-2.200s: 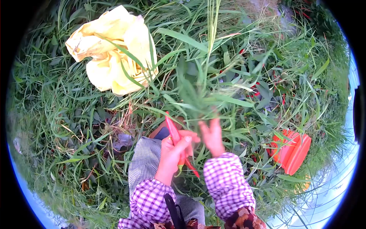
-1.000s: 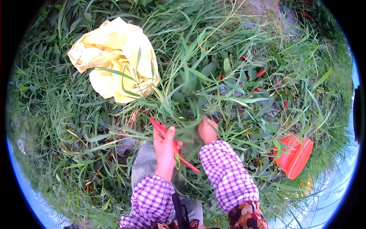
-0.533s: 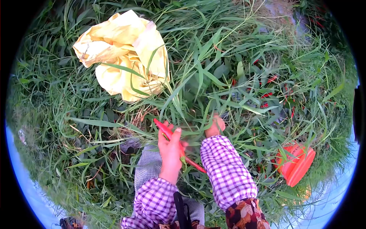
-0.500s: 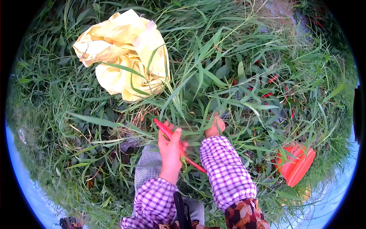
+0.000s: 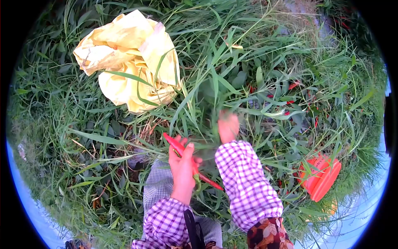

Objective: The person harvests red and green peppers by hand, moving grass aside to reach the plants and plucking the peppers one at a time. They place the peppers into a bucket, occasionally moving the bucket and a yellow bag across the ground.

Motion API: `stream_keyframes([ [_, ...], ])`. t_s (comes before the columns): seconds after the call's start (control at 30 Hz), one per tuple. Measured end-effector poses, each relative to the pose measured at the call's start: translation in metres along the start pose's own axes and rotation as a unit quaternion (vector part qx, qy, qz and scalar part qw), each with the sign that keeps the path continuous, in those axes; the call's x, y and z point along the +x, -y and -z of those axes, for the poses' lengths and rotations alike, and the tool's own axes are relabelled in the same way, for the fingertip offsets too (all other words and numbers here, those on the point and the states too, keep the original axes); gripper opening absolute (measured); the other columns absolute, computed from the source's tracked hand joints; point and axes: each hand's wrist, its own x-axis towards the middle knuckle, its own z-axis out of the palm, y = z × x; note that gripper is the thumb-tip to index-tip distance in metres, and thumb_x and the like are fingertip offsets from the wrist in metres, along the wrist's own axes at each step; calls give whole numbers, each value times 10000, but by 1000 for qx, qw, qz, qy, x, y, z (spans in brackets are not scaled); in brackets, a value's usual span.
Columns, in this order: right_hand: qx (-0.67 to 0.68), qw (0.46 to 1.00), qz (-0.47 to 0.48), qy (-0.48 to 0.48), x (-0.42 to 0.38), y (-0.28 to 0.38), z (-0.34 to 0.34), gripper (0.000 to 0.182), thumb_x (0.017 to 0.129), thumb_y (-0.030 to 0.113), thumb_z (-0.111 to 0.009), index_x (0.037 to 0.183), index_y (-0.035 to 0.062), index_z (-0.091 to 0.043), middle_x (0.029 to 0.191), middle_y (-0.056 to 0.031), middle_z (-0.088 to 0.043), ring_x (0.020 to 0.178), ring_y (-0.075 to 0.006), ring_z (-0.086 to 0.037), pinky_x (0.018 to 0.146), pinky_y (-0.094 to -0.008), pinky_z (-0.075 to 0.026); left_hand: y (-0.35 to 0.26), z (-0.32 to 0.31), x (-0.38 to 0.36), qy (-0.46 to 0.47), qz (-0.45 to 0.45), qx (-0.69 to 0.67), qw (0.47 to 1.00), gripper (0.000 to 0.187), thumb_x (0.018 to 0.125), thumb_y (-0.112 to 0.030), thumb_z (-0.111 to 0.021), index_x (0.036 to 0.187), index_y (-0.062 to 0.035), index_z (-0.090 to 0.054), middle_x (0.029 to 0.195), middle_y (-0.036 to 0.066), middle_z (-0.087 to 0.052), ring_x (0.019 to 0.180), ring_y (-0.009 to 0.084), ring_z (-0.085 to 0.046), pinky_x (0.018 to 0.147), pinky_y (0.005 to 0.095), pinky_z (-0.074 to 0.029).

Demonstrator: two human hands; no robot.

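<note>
My left hand (image 5: 182, 168) is closed round red chili peppers (image 5: 173, 143). One pointed end sticks out past the fingers at upper left. Another long pepper (image 5: 211, 182) pokes out below the palm toward the right sleeve, with green stems near it. Ahead and to the right, my right hand (image 5: 228, 126) reaches in among the green leaves and grass blades. Motion blurs its fingers and foliage partly covers them, so whether they hold anything is not visible.
A crumpled yellow cloth sack (image 5: 159, 54) lies on the grass at upper left. An orange-red plastic container (image 5: 325, 178) sits tilted in the plants at right. More red peppers (image 5: 294, 85) show among the leaves at upper right. Dense tall grass surrounds everything.
My right hand has moved slightly up and to the left within the foliage and is more blurred. My left hand still holds the chili peppers, nearly in place. The view has shifted slightly.
</note>
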Motion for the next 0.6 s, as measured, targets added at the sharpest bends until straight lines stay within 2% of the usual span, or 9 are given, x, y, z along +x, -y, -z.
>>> stream_keyframes([
  [0.07,3,997,75,-30,0,51,37,258,872,268,-601,874,20,-674,837,-211,-640,821,-382,-627,706,-420,-490,4,4,-6,-3,3,0,1000,482,892,-193,-633,1311,-58,-435,1250,93,-553,547,131,-568,482,237,-435],
  [0.13,38,987,147,-53,4,49,53,224,846,237,-624,853,20,-679,872,-202,-643,818,-379,-625,701,-432,-489,-1,4,2,11,-4,-17,1000,431,895,-196,-630,1267,-44,-474,1191,89,-599,552,126,-565,492,231,-436],
  [0.17,54,979,185,-60,-2,47,64,207,833,222,-635,842,20,-682,889,-197,-645,816,-377,-624,698,-438,-489,-4,4,2,24,-15,-25,999,356,904,-207,-624,1191,-17,-532,1092,100,-652,575,126,-584,490,229,-441],
  [0.27,261,930,254,-46,-50,44,114,132,887,27,-609,986,-22,-682,953,-133,-627,853,-225,-608,758,-302,-486,-8,7,4,108,32,-28,993,327,916,-211,-609,1163,-4,-554,1061,119,-665,613,134,-609,489,223,-452],
  [0.4,300,917,261,-1,-124,42,167,206,852,-42,-565,1028,-33,-672,1068,-151,-636,992,-248,-617,853,-328,-490,-18,3,-6,246,163,-69,953,448,937,-275,-606,1280,-7,-502,1119,155,-658,781,199,-694,532,237,-503],
  [0.43,283,914,291,20,-137,37,172,219,845,-19,-593,1045,-7,-680,1086,-156,-632,1005,-258,-619,857,-334,-494,-17,7,-5,282,163,-81,942,468,956,-279,-572,1327,-13,-467,1177,163,-629,934,253,-683,646,294,-559],
  [0.53,236,905,339,100,-165,23,175,236,833,-11,-611,1056,15,-685,1137,-160,-608,1007,-266,-606,869,-346,-500,-10,2,-6,288,119,-194,930,454,960,-244,-560,1345,-27,-452,1245,158,-590,1008,293,-655,789,376,-572],
  [0.57,246,905,327,120,-173,20,173,251,818,-12,-630,1059,25,-689,1148,-156,-604,1013,-269,-608,868,-348,-502,-14,4,-8,281,142,-207,926,455,950,-208,-572,1356,-46,-447,1194,143,-599,1046,319,-634,898,465,-538],
  [0.6,256,904,313,141,-179,17,171,268,802,-12,-649,1063,35,-692,1160,-152,-601,1018,-273,-610,867,-349,-505,-14,5,-8,289,138,-198,927,459,944,-197,-580,1358,-48,-447,1159,137,-604,1046,323,-633,899,474,-536],
])
